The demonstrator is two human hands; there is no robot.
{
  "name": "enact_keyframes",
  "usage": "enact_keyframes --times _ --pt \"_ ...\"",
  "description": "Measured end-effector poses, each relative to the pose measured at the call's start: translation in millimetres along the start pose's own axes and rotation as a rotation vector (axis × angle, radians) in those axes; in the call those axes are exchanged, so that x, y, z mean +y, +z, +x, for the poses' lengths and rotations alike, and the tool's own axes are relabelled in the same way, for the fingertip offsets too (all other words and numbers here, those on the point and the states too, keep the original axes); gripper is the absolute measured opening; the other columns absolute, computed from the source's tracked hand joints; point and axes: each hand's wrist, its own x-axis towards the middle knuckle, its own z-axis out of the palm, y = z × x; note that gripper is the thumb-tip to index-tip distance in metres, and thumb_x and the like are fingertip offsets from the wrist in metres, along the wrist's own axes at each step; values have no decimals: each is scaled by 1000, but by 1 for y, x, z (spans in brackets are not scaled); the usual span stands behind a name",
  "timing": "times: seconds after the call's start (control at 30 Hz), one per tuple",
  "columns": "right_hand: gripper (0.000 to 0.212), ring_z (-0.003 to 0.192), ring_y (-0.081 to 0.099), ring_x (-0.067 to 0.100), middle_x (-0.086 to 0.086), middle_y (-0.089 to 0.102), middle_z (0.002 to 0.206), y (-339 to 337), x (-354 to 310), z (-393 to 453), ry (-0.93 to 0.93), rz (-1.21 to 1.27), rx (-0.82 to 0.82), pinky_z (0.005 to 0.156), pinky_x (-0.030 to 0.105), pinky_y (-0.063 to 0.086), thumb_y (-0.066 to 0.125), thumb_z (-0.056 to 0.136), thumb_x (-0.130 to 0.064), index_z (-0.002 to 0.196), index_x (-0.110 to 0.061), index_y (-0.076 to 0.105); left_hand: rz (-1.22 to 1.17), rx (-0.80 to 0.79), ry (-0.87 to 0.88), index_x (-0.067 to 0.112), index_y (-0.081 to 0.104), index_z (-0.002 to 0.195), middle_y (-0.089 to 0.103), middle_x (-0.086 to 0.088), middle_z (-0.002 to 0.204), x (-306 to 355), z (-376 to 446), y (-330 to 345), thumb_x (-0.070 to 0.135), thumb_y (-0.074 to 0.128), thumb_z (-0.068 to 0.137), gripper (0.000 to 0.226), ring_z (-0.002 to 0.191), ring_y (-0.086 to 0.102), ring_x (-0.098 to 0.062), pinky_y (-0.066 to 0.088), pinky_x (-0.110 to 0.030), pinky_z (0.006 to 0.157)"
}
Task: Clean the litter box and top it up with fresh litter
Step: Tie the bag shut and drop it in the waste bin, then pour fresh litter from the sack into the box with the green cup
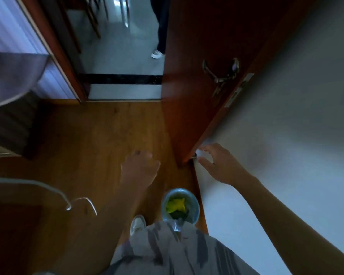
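Beside the brown door (197, 80), I see my right hand (218, 165) spread wide and my left hand (139, 167) loose, both holding nothing, near a small bin (180, 205).

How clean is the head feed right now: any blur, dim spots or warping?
Head view: dim overall, brighter through the doorway; motion blur smears the left hand, right hand and door handle; wide-angle warping bends the door and wall.
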Motion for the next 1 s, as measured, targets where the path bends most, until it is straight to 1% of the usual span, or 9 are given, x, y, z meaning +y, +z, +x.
enact_keyframes --times 0.13,0.23,0.33,0.4,0.5,0.6,0.73,0.87,1.0 --pt "42 113 53 15 2 58 122 -1 -8 8 -158 17 -50 93 27 40 54 95 -41 132 -21 53 -88 129 -129 22 58 126 52 -5 137 -17 -28 -5 46 57 94 40 130 44 -26 40 -44 106" --pt "41 113 53 12 -1 55 125 -5 -18 12 -281 54 -102 95 27 41 54 95 -41 133 -23 52 -100 213 -257 28 59 121 52 -1 133 -23 -64 -4 52 58 90 38 124 49 -24 44 -46 102" --pt "42 120 50 12 -3 52 130 -6 -38 11 -408 61 -155 101 33 42 53 95 -43 133 -26 51 -128 308 -378 31 59 116 53 1 133 -31 -109 -4 54 60 89 35 116 54 -22 49 -46 96" --pt "43 121 50 13 -3 51 134 -3 -59 6 -473 69 -188 101 38 45 51 95 -46 134 -28 50 -142 339 -467 32 58 116 51 2 135 -40 -139 -9 53 61 89 35 112 56 -20 52 -45 93" --pt "44 122 48 10 -7 47 138 3 -97 0 -551 60 -244 99 36 46 47 95 -52 135 -34 47 -165 436 -557 29 58 118 52 1 133 -57 -178 -28 51 61 89 36 113 55 -20 52 -44 92" --pt "44 123 48 9 -8 46 140 4 -145 2 -656 43 -260 96 32 46 46 95 -55 135 -37 45 -183 557 -599 28 58 120 55 1 127 -77 -202 -57 52 60 89 39 110 55 -20 51 -43 92" --pt "42 122 49 12 -6 48 139 7 -212 10 -755 3 -245 87 27 41 47 96 -51 135 -34 46 -232 684 -605 28 58 120 57 2 122 -108 -216 -89 53 59 88 41 111 54 -19 50 -41 93" --pt "40 123 49 9 -9 49 137 13 -279 23 -856 -15 -215 96 30 44 47 95 -52 132 -35 48 -263 787 -592 29 56 120 57 3 123 -146 -216 -120 53 57 88 40 114 53 -19 48 -43 95" --pt "40 123 49 10 -10 49 134 28 -343 33 -875 -43 -187 99 35 46 49 95 -50 131 -33 49 -281 824 -553 30 56 121 57 4 123 -200 -213 -156 54 57 89 40 111 54 -18 50 -43 93"
